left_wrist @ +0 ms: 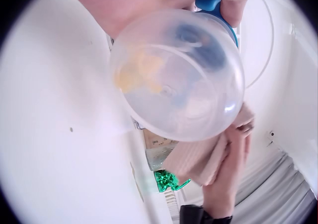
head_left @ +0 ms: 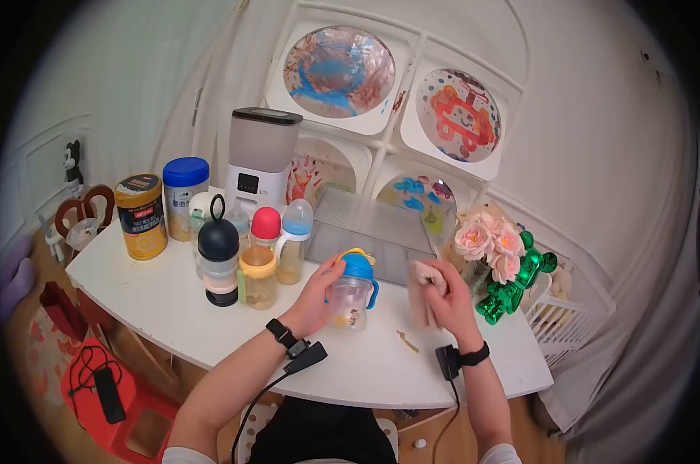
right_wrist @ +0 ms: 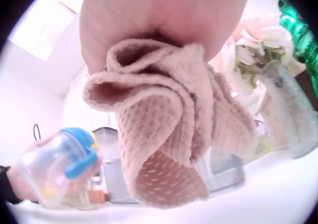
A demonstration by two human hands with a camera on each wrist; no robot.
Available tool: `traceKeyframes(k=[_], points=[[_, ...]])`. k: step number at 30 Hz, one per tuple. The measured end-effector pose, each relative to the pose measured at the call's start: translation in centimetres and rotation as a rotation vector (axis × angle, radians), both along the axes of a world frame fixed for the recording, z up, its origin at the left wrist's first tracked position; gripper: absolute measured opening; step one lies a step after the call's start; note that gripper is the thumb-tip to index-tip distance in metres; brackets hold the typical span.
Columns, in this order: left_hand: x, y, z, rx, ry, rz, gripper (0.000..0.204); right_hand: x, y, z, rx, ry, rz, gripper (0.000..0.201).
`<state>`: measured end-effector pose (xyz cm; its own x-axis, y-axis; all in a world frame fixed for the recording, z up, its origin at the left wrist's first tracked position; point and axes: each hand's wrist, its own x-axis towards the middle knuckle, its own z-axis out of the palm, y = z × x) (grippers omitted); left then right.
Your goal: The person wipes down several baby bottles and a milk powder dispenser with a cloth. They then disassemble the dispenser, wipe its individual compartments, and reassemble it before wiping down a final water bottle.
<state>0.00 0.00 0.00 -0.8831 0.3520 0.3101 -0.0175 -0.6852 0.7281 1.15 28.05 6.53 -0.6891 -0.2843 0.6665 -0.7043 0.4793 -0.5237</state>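
My left hand [head_left: 313, 300] grips a clear cup [head_left: 351, 298] by its upper part, around the blue lid and handles, holding it above the white table. In the left wrist view the cup's rounded base [left_wrist: 174, 80] faces the camera, with yellow and blue showing through. To the right, my right hand [head_left: 452, 303] holds a bunched pink-beige cloth [head_left: 421, 298], which hangs in folds [right_wrist: 159, 119] in the right wrist view. Cloth and cup are apart.
Bottles [head_left: 291, 243], a dark-topped stacked container [head_left: 219, 263] and cans [head_left: 142, 216] stand at the left. A grey rack [head_left: 342, 232] lies behind the cup. Flowers [head_left: 489, 243] and a green figure [head_left: 512, 290] are at the right; a small brown strip [head_left: 407, 341] lies in front.
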Motion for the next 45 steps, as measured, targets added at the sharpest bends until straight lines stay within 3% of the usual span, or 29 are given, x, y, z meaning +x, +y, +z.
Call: traceKeyframes(k=[1, 3, 4, 6, 7, 9, 10, 12, 15, 19, 26, 29, 34, 37, 40, 41, 43, 45], points=[[0.0, 0.2, -0.3, -0.004, -0.006, -0.006, 0.049, -0.1, -1.5, 0.8, -0.004, -0.006, -0.006, 0.038], [-0.1, 0.2, -0.6, -0.036, -0.012, 0.067, 0.049, -0.2, -4.4, 1.7, 0.071, 0.272, 0.116, 0.042], [-0.2, 0.2, -0.8, -0.041, -0.014, 0.066, 0.049, 0.4, -5.7, 1.9, 0.067, 0.270, 0.115, 0.042], [-0.6, 0.3, -1.0, -0.047, 0.069, 0.064, 0.053, 1.2, -8.1, 2.1, 0.288, 0.225, -0.014, 0.043], [-0.8, 0.3, -1.2, -0.049, 0.071, 0.067, 0.053, 0.4, -8.7, 1.4, 0.291, 0.335, -0.020, 0.041], [-1.1, 0.1, -1.8, -0.288, 0.215, 0.305, 0.057, -0.7, -9.1, 0.3, 0.300, 0.382, -0.027, 0.041], [-1.1, 0.1, -1.9, -0.287, 0.212, 0.313, 0.057, -0.9, -9.4, 0.0, 0.314, 0.423, -0.037, 0.041], [-1.3, 0.1, -2.2, -0.499, 0.338, 0.511, 0.062, -0.7, -9.8, -0.2, 0.299, 0.465, -0.016, 0.043], [-1.0, 0.1, -1.9, -0.507, 0.411, 0.531, 0.065, -0.3, -9.7, -0.5, 0.284, 0.534, -0.011, 0.047], [-1.0, 0.5, -2.1, -0.572, 0.465, 0.527, 0.067, 0.2, -10.0, -0.3, 0.285, 0.626, 0.003, 0.047], [-0.4, 0.9, -0.5, -0.263, 0.251, 0.362, 0.078, 0.8, -10.1, -0.8, 0.374, 0.686, 0.002, 0.050], [0.1, 0.5, 0.4, -0.199, 0.156, 0.361, 0.081, 1.6, -10.3, -1.4, 0.399, 0.627, 0.086, 0.056], [0.6, 0.0, 1.1, -0.130, 0.014, 0.383, 0.078, 2.5, -9.8, -1.1, 0.464, 0.494, 0.338, 0.040], [0.4, -0.2, 0.8, -0.017, -0.129, 0.234, 0.078, 2.4, -9.1, -0.9, 0.489, 0.421, 0.469, 0.036], [1.1, 0.2, 1.3, -0.040, -0.177, 0.191, 0.077, 1.5, -9.1, -1.7, 0.411, 0.500, 0.462, 0.037], [1.2, 0.4, 1.0, -0.110, -0.091, 0.197, 0.075, 1.1, -9.0, -2.0, 0.409, 0.499, 0.454, 0.037], [1.3, 0.9, 0.5, -0.182, -0.003, 0.191, 0.072, 0.5, -8.6, -2.2, 0.384, 0.598, 0.354, 0.037], [1.0, 1.2, 0.3, -0.085, 0.012, 0.124, 0.068, 0.5, -8.5, -2.0, 0.338, 0.693, 0.230, 0.039]])
